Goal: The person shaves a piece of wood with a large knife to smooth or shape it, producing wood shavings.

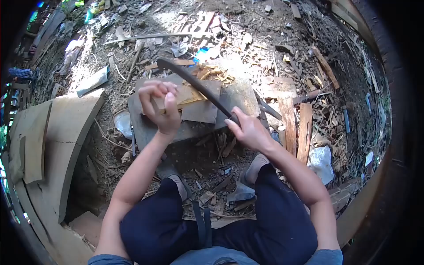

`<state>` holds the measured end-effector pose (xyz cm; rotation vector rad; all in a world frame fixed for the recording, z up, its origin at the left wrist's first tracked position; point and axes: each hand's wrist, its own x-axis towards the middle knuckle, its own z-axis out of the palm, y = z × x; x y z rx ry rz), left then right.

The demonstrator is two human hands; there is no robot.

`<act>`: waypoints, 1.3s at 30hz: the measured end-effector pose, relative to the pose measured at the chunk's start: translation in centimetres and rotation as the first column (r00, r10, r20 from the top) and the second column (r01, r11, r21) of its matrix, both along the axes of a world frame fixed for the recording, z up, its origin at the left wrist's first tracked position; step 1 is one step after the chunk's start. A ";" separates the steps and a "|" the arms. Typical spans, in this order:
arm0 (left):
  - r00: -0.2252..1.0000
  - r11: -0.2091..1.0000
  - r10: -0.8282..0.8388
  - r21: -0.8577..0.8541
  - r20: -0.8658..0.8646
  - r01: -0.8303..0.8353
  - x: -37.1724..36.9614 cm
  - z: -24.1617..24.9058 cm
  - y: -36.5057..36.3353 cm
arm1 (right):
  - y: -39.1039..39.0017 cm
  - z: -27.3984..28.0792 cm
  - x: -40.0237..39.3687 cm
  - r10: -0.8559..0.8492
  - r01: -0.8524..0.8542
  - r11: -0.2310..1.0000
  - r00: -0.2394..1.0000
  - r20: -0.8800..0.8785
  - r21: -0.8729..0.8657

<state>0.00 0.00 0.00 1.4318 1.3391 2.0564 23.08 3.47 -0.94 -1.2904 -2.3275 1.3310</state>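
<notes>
Honestly, the right hand (254,134) has its fingers wrapped snug around the grip end of a long, dark, curved metal blade (193,81), pressed together in a fist, so most of the grip is hidden. The left hand (162,108) has curled fingers and looks to be pinching the near end of a pale yellow, rough-split wooden piece (190,95), though the exact contact is partly covered. That wood lies across a worn grey slab (148,132) between the feet, with the blade angled over it and yellowish wood chips (215,70) just beyond.

Handling-wise, I'd guess the blade is stiff and a bit tip-heavy, so a full fist on the grip makes sense; never grab the edge. The wood seems light and rigid, probably splintery rather than slippery. I'd hold it by that near end, fingertips well away from the blade.
</notes>
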 end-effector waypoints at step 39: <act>0.997 1.000 0.028 0.007 -0.066 -0.028 -0.2 0.6 -0.4 | -1.1 -1.5 -0.1 -0.028 -0.008 0.961 0.992 0.124 0.277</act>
